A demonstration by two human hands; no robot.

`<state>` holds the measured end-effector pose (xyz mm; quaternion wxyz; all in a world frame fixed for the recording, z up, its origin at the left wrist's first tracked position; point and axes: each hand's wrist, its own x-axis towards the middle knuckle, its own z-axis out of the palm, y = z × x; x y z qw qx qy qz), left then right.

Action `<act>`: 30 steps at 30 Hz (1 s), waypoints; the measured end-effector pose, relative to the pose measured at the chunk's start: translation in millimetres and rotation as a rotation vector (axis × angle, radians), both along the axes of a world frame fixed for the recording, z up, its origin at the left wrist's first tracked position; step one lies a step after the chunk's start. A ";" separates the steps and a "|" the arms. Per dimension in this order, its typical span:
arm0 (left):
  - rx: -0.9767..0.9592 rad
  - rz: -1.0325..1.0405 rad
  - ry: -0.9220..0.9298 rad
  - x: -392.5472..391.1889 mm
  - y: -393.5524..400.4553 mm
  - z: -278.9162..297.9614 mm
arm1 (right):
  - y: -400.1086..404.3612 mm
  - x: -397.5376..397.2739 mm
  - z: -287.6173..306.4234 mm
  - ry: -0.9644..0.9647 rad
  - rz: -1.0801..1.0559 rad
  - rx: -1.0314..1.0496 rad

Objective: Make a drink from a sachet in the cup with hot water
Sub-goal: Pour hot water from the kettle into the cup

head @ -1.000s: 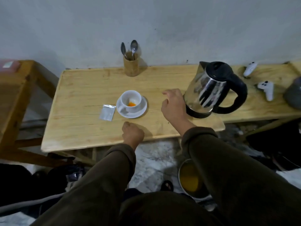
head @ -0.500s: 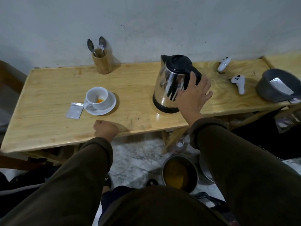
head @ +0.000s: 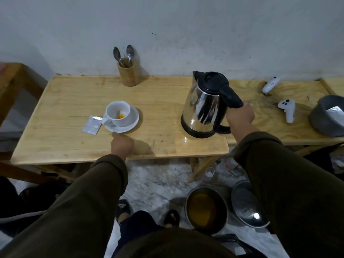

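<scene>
A white cup (head: 118, 113) with orange powder at its bottom stands on a white saucer (head: 130, 125) on the wooden table (head: 74, 142). A silver sachet (head: 92, 125) lies flat just left of the saucer. The steel kettle (head: 204, 103) with a black lid stands upright at the table's right end. My right hand (head: 240, 114) is closed around its black handle. My left hand (head: 122, 144) rests as a fist on the table's front edge, just below the saucer, holding nothing.
A wooden holder (head: 128, 73) with two spoons stands by the wall. Two white controllers (head: 270, 86) (head: 287, 109) and a grey bowl (head: 325, 123) sit on the right table. On the floor below are a pot of yellow liquid (head: 206, 209) and a lid (head: 249, 205).
My right hand moved from beside the kettle onto its handle and closed around it. My left fist stays at the table's front edge.
</scene>
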<state>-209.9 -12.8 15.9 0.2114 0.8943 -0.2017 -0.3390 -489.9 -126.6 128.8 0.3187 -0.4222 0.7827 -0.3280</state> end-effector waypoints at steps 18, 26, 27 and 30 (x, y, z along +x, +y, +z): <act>-0.288 0.180 0.468 73.1 -15.8 10.5 | 2.5 77.7 31.8 0.265 0.180 -0.179; -0.233 0.211 0.642 99.6 -23.4 15.9 | 10.0 128.6 30.1 0.446 0.423 -0.203; -0.212 0.196 0.651 102.3 -24.6 16.1 | 9.8 134.6 31.0 0.454 0.438 -0.207; -0.154 0.168 0.652 106.1 -27.4 19.0 | 9.8 149.1 35.5 0.496 0.479 -0.225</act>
